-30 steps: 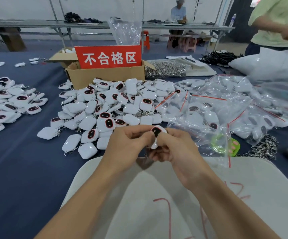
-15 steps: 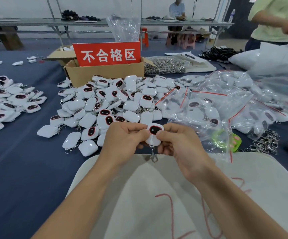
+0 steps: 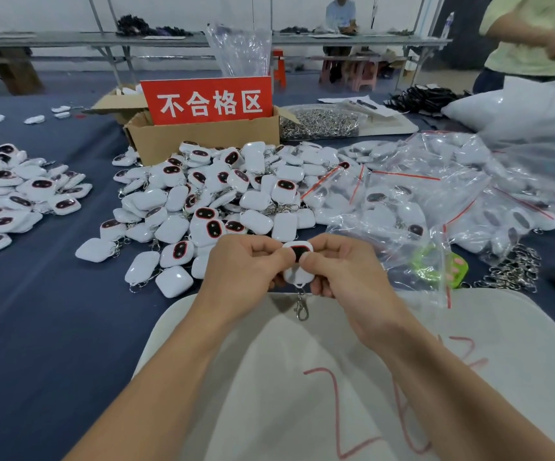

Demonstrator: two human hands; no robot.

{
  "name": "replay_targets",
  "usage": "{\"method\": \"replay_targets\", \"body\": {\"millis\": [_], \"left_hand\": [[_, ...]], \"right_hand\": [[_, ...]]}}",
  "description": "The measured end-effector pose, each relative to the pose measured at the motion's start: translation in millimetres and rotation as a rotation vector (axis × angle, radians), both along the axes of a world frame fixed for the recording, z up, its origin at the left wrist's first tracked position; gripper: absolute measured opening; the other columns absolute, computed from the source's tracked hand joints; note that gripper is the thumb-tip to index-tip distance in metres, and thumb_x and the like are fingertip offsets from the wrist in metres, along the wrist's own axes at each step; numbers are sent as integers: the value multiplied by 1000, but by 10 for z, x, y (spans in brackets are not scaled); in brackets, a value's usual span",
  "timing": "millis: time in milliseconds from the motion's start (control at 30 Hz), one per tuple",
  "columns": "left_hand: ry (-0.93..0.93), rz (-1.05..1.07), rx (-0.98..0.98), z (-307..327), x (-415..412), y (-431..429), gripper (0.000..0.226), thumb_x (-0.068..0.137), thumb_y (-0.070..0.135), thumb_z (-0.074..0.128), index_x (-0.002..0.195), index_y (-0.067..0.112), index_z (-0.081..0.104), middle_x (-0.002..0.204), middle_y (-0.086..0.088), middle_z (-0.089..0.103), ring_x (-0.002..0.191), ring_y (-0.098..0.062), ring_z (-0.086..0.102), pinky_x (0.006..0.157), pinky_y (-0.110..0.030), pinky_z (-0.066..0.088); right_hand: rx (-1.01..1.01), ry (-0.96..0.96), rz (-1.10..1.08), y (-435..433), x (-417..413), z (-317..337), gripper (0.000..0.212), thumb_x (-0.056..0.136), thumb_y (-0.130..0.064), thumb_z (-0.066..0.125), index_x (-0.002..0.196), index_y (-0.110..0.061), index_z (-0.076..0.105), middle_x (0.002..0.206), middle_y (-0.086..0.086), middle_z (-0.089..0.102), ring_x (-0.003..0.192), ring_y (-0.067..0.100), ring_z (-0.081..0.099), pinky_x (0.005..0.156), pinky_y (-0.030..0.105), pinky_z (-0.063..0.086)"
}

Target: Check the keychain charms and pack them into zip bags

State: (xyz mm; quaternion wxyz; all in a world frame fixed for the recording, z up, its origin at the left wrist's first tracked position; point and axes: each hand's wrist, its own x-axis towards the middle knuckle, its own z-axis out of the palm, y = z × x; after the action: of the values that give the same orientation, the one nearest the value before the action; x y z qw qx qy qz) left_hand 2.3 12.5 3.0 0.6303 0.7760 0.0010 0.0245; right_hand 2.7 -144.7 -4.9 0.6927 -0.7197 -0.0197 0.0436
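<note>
Landmark: the cardboard box [image 3: 203, 139] with a red sign [image 3: 208, 100] of white characters stood at the far middle of the blue table [image 3: 36, 311].
Charm in hand: a white, rounded-square keychain charm [image 3: 297, 264] was held up in front of the box, nearer the person, above the near edge of the table; it bore a black oval window rimmed in red on its upper face.
Clasp: a small silver clasp [image 3: 302, 309] hung straight down from the charm's lower edge, over a pale cloth [image 3: 302, 394] marked with red lines.
Left hand: the left hand [image 3: 246, 264] pinched the charm's left side, thumb and forefinger pressed on it, the other fingers curled in.
Right hand: the right hand [image 3: 346, 267] pinched the charm's right side in the same way, thumb tip close to the left thumb.
Loose pile: a heap of like charms [image 3: 223, 197] lay just in front of the box, some showing the black window, some the plain white back.
Second pile: another heap [image 3: 16, 194] lay well to the left of the box.
Bags: clear zip bags [image 3: 419, 207] with red seal lines, charms inside, lay to the right of the box.
Rings: loose metal rings [image 3: 512, 271] lay to the right, beyond the bags.
</note>
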Motion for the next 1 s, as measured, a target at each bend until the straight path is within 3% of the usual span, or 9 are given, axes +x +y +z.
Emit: {"method": "replay_targets", "body": {"millis": [133,300,400,467,633,767,867,1000], "left_hand": [[-23,84,64,-15,3,-10,9,65,31,72,67,30,80,53,1,68,47,-11,57,68,-46,63],[-66,85,116,-56,46,2,12,82,25,78,73,34,80,56,4,69,48,-6,55,59,-26,52],[-69,62,102,-56,57,1,12,83,22,79,73,28,81,58,3,71,48,-5,57,56,-20,50],[-80,42,91,-51,42,-13,8,81,26,79,74,29,81,59,3,72,48,-5,57,56,-20,50],[-89,42,73,-50,53,16,7,75,34,74,76,32,80,58,2,71,50,-8,60,56,-23,51],[-54,48,-44,-35,74,16,10,77,30,74,73,25,82,60,-4,72,52,-12,62,54,-21,51],[-38,52,-87,-25,77,-26,17,87,19,72,72,22,81,64,-6,73,55,-11,64,55,-21,51],[-28,59,-162,-1,72,-37,26,93,15,66,72,8,79,69,-18,72,56,-16,65,54,-25,52]], "right_hand": [[-48,-19,40,27,-28,19,16,73,-21,64,85,-21,74,77,8,75,55,13,51,63,32,45],[-52,-29,50,30,-15,12,21,69,-19,75,90,-23,75,79,2,75,61,5,61,62,21,48],[-17,-21,28,14,-2,-4,22,75,-5,80,90,-19,74,77,3,76,62,6,64,56,15,47],[6,-19,5,12,-4,3,25,71,-1,80,89,-17,74,76,4,76,61,8,66,53,13,46],[-4,-25,8,34,-4,26,26,66,-16,79,91,-21,74,81,6,77,67,10,68,58,17,48],[-19,-42,-47,45,-29,51,34,66,-20,76,100,-24,70,72,2,74,56,9,58,59,27,49],[-86,-105,-143,42,-58,61,33,74,-17,76,102,-31,66,69,0,74,56,15,62,63,40,56],[-61,-126,-150,20,-69,69,22,88,-3,71,97,-24,70,60,5,71,48,13,62,51,21,49]]}}
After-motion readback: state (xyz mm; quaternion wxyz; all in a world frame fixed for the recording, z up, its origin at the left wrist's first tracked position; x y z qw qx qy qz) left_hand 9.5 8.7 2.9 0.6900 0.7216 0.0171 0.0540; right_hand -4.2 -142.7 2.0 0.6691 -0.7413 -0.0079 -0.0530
